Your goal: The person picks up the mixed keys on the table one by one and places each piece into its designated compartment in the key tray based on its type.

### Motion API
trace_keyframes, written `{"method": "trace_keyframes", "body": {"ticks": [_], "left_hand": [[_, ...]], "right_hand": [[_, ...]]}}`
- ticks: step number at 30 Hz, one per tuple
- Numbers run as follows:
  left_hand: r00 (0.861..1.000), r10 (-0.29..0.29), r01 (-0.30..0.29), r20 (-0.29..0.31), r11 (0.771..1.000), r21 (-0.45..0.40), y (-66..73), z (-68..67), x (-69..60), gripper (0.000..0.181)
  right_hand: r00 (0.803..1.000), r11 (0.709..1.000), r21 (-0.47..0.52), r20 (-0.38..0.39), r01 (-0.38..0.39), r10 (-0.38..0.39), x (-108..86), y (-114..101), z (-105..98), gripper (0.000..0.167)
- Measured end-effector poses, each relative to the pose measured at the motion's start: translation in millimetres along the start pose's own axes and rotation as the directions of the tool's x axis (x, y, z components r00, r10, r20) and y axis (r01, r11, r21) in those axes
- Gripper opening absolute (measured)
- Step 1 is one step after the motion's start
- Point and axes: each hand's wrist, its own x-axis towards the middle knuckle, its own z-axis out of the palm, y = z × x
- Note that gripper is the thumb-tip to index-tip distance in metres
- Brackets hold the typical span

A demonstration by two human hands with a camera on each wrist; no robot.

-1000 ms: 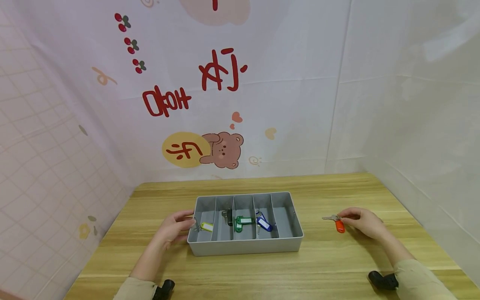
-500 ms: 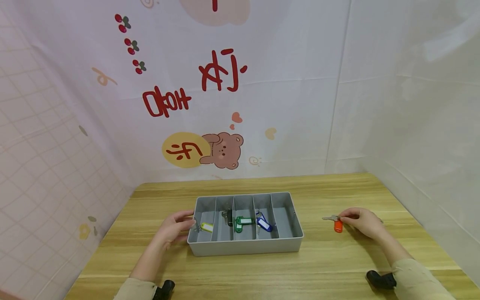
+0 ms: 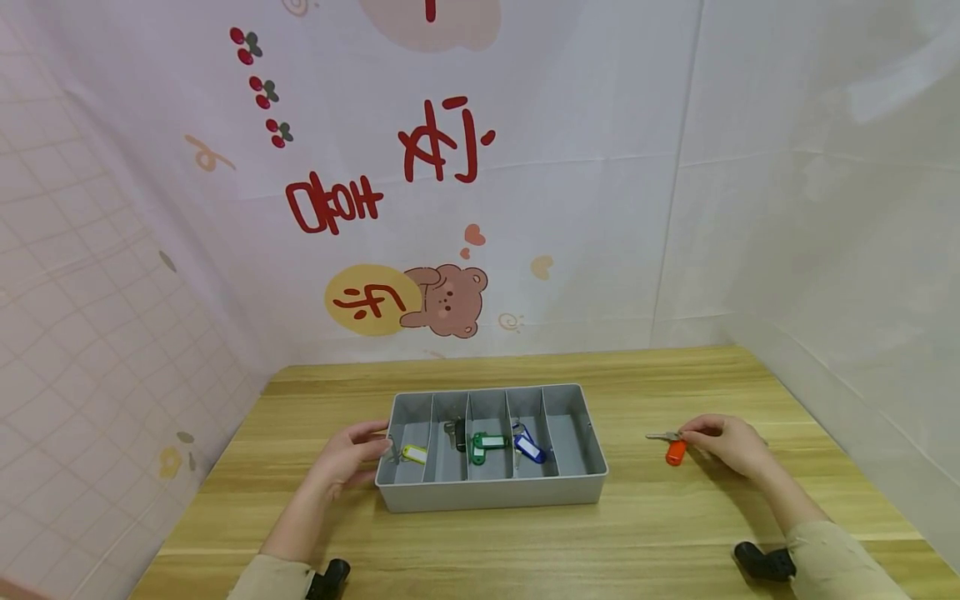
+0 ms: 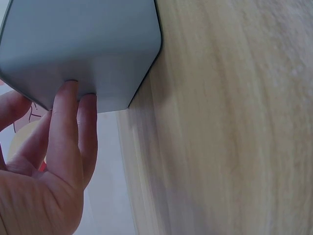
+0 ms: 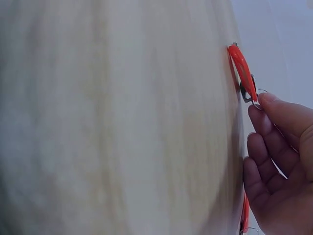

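A grey divided tray [image 3: 491, 494] stands on the wooden table. My left hand [image 3: 347, 458] holds its left end, with fingertips against the outer wall in the left wrist view and the thumb at the rim. To the tray's right, my right hand [image 3: 727, 446] pinches the ring of a key [image 3: 662, 436] with an orange-red key tag [image 3: 677, 452]. In the right wrist view this tag [image 5: 243, 72] hangs from the ring by the thumb and index finger, close to the tabletop. A second orange-red tag [image 5: 245, 215] shows below the palm, partly hidden.
Keys with a yellow tag [image 3: 414, 454], a black-headed key [image 3: 460, 435], green tags [image 3: 489, 442] and a blue tag [image 3: 529, 448] lie in separate tray compartments. The rightmost compartment [image 3: 573, 437] shows bare grey. A printed white curtain [image 3: 585, 250] hangs behind the table [image 3: 480, 550].
The orange-red tag has swung slightly left under my right fingers, while the hand stays nearly in place. My left hand and the tray have not visibly moved.
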Motion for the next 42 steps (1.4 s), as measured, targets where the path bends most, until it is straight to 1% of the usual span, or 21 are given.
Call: {"method": "trace_keyframes", "body": {"ticks": [5,10,17,24,30,36,42], "left_hand": [[1.0,0.005,-0.005,-0.001,1.0,-0.004,0.0,-0.1,1.0,0.055],[1.0,0.009,-0.009,-0.004,1.0,-0.004,-0.6,-0.3,1.8,0.055],[1.0,0.007,-0.007,-0.003,1.0,0.001,-0.1,0.2,1.1,0.054],[1.0,0.005,-0.005,-0.003,1.0,0.006,0.5,0.4,0.6,0.055],[1.0,0.008,-0.008,-0.002,1.0,0.021,0.8,0.0,0.4,0.056],[1.0,0.003,-0.003,-0.012,1.0,0.021,1.1,0.0,0.3,0.054],[1.0,-0.002,0.003,-0.014,1.0,0.025,1.6,0.1,-0.1,0.053]], "right_hand": [[1.0,1.0,0.007,-0.009,0.019,-0.019,-1.5,-5,-4,0.021],[1.0,0.999,0.037,-0.005,0.019,-0.019,-2.0,-10,-9,0.023],[1.0,0.996,0.082,-0.001,-0.023,0.023,-3.1,-19,-14,0.031],[0.998,0.994,0.098,-0.027,-0.056,0.059,-2.2,-25,-17,0.036],[0.998,0.993,0.106,-0.046,-0.042,0.047,-2.1,-29,-18,0.039],[0.998,0.992,0.12,-0.052,-0.038,0.045,-2.0,-40,-20,0.042],[0.997,0.991,0.134,-0.068,-0.019,0.028,-0.3,-49,-23,0.04]]}}
